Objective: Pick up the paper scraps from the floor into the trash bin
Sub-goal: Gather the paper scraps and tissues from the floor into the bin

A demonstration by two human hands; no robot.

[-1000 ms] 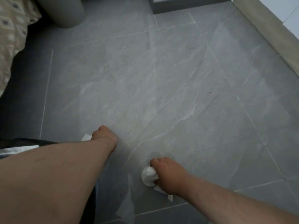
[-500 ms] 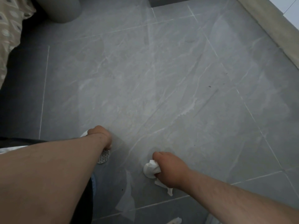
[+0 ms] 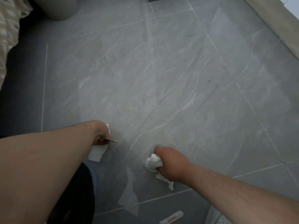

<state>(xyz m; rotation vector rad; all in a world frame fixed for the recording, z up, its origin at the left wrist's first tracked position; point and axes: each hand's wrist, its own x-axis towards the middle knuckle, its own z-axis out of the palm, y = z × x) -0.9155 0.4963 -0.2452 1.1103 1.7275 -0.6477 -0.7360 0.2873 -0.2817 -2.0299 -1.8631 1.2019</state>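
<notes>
My left hand [image 3: 100, 135] is low over the grey tiled floor and grips white paper scraps [image 3: 97, 153], with a thin flat piece sticking out to the right between its fingers. My right hand [image 3: 169, 164] is curled round a crumpled white paper wad [image 3: 152, 162]; a tail of it hangs below the fist. A small printed paper wrapper [image 3: 172, 218] lies on the floor at the bottom edge. A grey round bin-like container [image 3: 59, 8] stands at the top left, partly cut off.
A patterned fabric [image 3: 8, 33] hangs at the left edge. A beige baseboard [image 3: 275, 25] runs along the top right. A dark shoe [image 3: 80, 188] is under my left forearm. A white object [image 3: 216, 217] shows at the bottom right.
My left hand has lifted more paper and now shows a white sheet below the fist. My right hand keeps its wad. The view has shifted, revealing the wrapper at the bottom.
</notes>
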